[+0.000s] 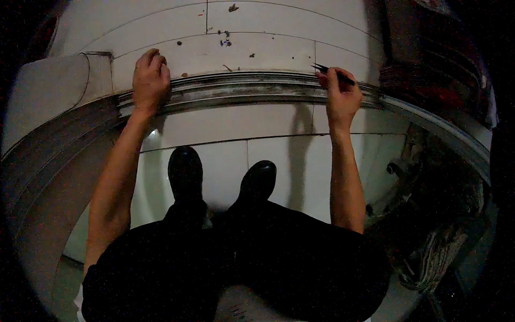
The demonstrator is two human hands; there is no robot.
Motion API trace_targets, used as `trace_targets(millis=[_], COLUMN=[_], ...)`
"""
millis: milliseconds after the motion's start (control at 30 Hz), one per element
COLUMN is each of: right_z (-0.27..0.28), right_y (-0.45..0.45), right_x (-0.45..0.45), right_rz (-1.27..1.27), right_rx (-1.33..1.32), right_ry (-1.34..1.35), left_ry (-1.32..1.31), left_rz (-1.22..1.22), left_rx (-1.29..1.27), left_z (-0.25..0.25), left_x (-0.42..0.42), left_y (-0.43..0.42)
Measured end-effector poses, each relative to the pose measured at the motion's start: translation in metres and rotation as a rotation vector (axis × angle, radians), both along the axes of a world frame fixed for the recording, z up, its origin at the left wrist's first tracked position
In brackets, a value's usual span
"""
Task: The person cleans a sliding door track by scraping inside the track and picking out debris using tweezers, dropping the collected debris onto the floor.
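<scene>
My right hand (pixel 344 99) is closed around a pair of dark tweezers (pixel 335 74). The two thin tips point left and stand slightly apart over the pale tiled floor, just beyond the sliding-door track (pixel 241 88). On the track's left part, my left hand (pixel 151 80) has its fingers bent and drawn together. Whatever they may hold is hidden. Between the hands, small dark bits of debris (pixel 225 43) are scattered on the tiles past the track. A larger brown scrap (pixel 233 8) lies farther out.
Below the track are my black shoes (pixel 185 169) on white tiles. A mop head (pixel 434 257) sits at the lower right among dark items. Dark reddish cloth (pixel 429 80) hangs or lies at upper right. A pale panel (pixel 53 96) borders the left side.
</scene>
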State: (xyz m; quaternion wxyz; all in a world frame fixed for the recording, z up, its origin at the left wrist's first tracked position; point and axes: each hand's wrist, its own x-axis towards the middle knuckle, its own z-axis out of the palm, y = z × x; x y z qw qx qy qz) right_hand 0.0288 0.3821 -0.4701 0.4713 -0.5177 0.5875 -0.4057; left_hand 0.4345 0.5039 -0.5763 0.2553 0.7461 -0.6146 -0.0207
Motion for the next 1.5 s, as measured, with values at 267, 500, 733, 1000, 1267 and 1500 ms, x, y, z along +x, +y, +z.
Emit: trace_targets(millis=[267, 500, 733, 1000, 1267, 1500], right_z=[-0.036, -0.036, -0.045, -0.049, -0.045, -0.045], right_y=[0.038, 0.050, 0.054, 0.059, 0.058, 0.063], right_x=[0.024, 0.055, 0.060, 0.072, 0.079, 0.088], right_rz=[0.082, 0.130, 0.089, 0.088, 0.013, -0.008], right_rx=[-0.034, -0.008, 0.004, -0.046, 0.042, 0.048], right_ry=[0.101, 0.139, 0.178, 0.169, 0.069, 0.040], left_ry=[-0.027, -0.038, -0.015, -0.031, -0.019, -0.030], left_rz=[0.019, 0.011, 0.010, 0.013, 0.019, 0.031], left_rx=[0.014, 0.014, -0.026, -0.033, -0.034, -0.016], left_z=[0.006, 0.002, 0.003, 0.006, 0.007, 0.007], left_x=[-0.005, -0.002, -0.005, -0.006, -0.005, -0.004], left_y=[0.000, -0.001, 0.000, 0.000, 0.003, 0.005])
